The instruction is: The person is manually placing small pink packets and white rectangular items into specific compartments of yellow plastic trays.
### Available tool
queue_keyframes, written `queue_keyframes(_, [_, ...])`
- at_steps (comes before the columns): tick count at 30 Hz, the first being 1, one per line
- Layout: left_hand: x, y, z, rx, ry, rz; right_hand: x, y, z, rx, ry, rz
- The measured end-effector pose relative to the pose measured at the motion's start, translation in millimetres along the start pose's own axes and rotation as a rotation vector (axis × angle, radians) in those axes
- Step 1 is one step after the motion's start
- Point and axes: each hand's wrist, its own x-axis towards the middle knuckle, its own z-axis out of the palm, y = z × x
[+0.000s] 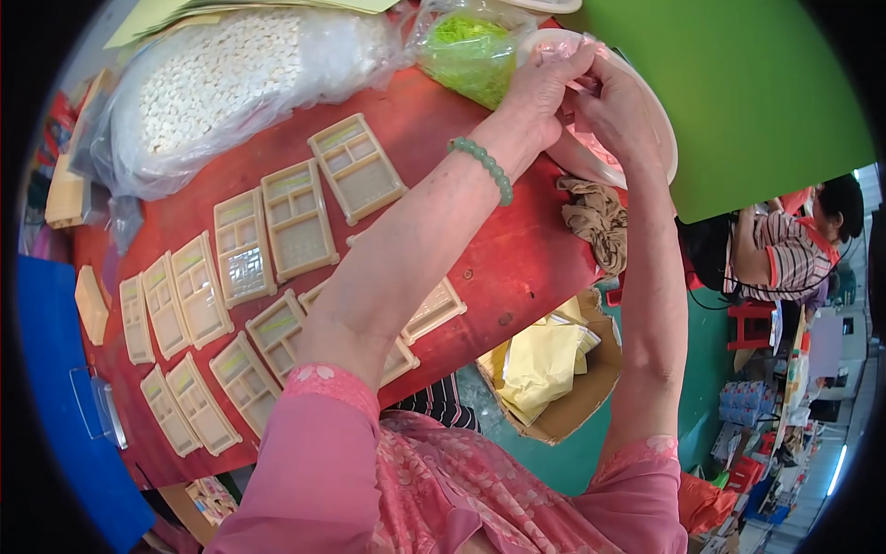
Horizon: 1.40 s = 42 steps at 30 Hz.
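Both arms reach far forward over a round white bowl (666, 138) that holds pinkish, shiny pieces (600, 152). My left hand (543, 90), with a green bead bracelet (482, 166) on its wrist, is closed in a pinch at the bowl's near left. Close against it, my right hand (616, 106) pinches too, its fingers bent. What lies between the fingertips is too small and too covered to name. Left of the bowl sits a clear bag of bright green shreds (469, 57). Several beige compartment trays (300, 222) stand in rows on the red table (489, 268), many with a green strip in one compartment.
A large clear bag of small white pieces (221, 83) lies at the far left. A crumpled brown cloth (595, 222) is at the table edge, above a cardboard box (591, 383) of yellow paper (535, 369). A green board (738, 83) fills the far right; another person (803, 245) sits beyond.
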Motion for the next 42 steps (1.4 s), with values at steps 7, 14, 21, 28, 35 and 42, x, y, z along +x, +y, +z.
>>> queue_keyframes(7, [11, -13, -7, -0.084, 0.028, 0.023, 9, 37, -25, 0.553, -0.309, 0.073])
queue_keyframes(14, [45, -20, -2, 0.177, 0.276, -0.082, 3, 51, -12, 0.282, -0.131, 0.091])
queue_keyframes(21, [78, -41, -25, 1.480, -0.051, 0.748, -37, 14, -5, -0.174, 0.436, -0.146])
queue_keyframes(28, [49, -43, 8, 1.468, 0.089, 0.328, -137, 16, 18, -0.197, 0.000, 0.073])
queue_keyframes(35, [15, -13, 21, 1.058, 0.094, -0.023, -151, 35, 66, -0.327, -0.106, 0.110])
queue_keyframes(42, [26, -24, 3, 1.002, -0.022, 0.098, -155, 41, 76, -0.210, 0.051, -0.005])
